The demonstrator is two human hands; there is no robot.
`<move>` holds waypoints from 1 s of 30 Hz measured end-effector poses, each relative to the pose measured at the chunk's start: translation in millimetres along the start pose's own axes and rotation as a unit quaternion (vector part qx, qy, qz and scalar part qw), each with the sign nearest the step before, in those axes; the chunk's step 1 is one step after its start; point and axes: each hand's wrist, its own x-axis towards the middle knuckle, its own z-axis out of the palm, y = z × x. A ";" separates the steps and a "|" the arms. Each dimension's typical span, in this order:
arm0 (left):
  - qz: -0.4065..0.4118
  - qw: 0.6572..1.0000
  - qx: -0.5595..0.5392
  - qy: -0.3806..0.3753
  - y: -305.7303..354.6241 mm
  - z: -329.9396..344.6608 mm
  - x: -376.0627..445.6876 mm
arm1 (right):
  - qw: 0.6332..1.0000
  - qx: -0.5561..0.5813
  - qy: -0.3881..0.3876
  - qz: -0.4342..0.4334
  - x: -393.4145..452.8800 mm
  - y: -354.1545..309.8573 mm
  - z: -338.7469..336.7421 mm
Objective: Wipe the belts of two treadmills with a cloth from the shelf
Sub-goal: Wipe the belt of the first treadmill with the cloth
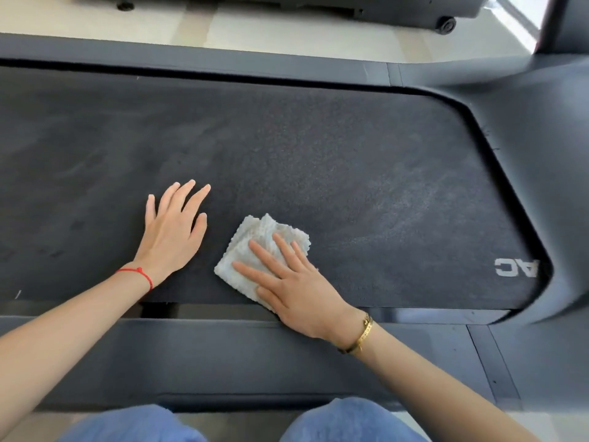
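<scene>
From the head view, a dark treadmill belt (pixel 318 148) runs across the frame, dusty grey streaks showing on its surface. The right hand (pixel 296 282) lies flat, fingers straight and spread, pressing a folded white cloth (pixel 255 237) down onto the belt near its closer edge; the fingers cover the cloth's right part, and nothing is curled round it. The left hand (pixel 172 224) is released, palm down on the belt just left of the cloth, fingers extended and slightly fanned, not touching the cloth. A red string bracelet (pixel 140 274) circles the left wrist, and a gold bracelet (pixel 361 333) the right one. The closer side rail (pixel 223 355) of the treadmill lies under both forearms. White letters (pixel 513 267) show on the belt at right. Blue-jeaned knees (pixel 347 419) sit at the bottom edge. Beyond the far rail, pale floor (pixel 287 27) carries another machine's wheeled base (pixel 446 25).
</scene>
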 end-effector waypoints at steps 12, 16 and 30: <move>-0.018 0.999 -0.042 0.000 -8.8 0.4 -1.2 | 0.937 0.073 0.054 0.337 -73.8 42.9 -11.2; -0.011 0.999 -0.046 -0.004 -10.4 -0.4 -1.0 | 0.987 0.034 0.017 0.157 -12.6 -23.1 1.4; -0.009 0.999 -0.034 -0.021 -58.2 -23.7 -21.3 | 0.940 0.058 0.043 0.333 -25.6 20.0 -10.6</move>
